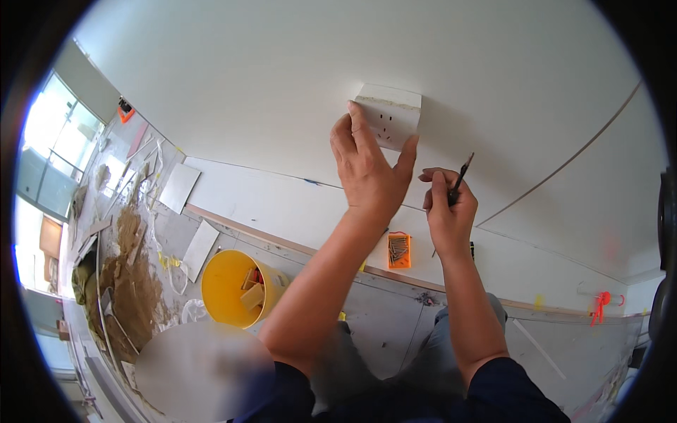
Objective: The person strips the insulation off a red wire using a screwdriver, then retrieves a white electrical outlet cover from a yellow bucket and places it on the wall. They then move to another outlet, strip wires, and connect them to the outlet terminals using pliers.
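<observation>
My left hand (368, 169) grips a white wall socket (395, 116) with small dark slots by its sides, the thumb at its right edge and the fingers at its left. The socket lies against a large white panel (247, 77), and its upper edge looks rough. Lower and to the right, my right hand (453, 211) is closed around a dark pencil (462, 174), its tip pointing up. The pencil is apart from the panel's socket. Below and between my forearms, an orange box (399, 252) of screws rests on a white ledge (310, 211).
A yellow bucket (211, 285) holding wood-coloured blocks stands left of my left forearm. A pale round surface (190, 374) is at the lower left. Debris and brown sheeting (134, 282) cover the floor farther left. A red-orange tool (601, 307) lies at the right.
</observation>
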{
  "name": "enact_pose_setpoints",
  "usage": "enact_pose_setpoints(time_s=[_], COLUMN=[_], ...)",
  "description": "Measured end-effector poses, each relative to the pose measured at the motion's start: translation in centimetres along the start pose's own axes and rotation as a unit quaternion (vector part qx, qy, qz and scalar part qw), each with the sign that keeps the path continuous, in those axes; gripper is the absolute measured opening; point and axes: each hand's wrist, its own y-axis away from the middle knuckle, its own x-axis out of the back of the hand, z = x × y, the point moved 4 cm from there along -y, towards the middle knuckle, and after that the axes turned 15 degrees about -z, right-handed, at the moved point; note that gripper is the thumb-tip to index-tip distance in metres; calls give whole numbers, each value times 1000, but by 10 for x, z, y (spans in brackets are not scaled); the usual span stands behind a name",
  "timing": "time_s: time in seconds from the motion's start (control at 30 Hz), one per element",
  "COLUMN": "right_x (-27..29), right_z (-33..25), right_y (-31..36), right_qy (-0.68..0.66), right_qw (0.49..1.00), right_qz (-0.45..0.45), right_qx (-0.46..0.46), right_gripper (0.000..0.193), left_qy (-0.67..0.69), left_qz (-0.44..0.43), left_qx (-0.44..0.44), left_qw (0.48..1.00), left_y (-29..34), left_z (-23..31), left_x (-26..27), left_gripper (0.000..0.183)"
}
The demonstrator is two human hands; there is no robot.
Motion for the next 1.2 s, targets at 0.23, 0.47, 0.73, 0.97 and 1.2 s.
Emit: enact_pose_setpoints(time_s=[0.23, 0.47, 0.73, 0.97, 1.2], right_x=[13, 10, 18, 22, 22], right_z=[-13, -4, -6, 10, 20], right_y=[7, 9, 4, 0, -3], right_qy=[-18, -29, -41, -27, -35], right_qw=[999, 1000, 999, 999, 999], right_qz=[30, 9, 28, 26, 33], right_qx=[22, 4, 22, 7, -5], right_gripper=[23, 23, 22, 21, 24], left_qy=[-68, -130, -175, -187, -182], left_qz=[-45, -154, -94, -112, -230], left_qx=[0, 132, 28, 1, 74], left_qw=[997, 971, 980, 976, 953], left_y=[-3, -30, -10, -4, 39], left_z=[-52, -71, -25, -24, -69], left_x=[44, 40, 30, 12, 41], left_gripper=[64, 64, 63, 64, 65])
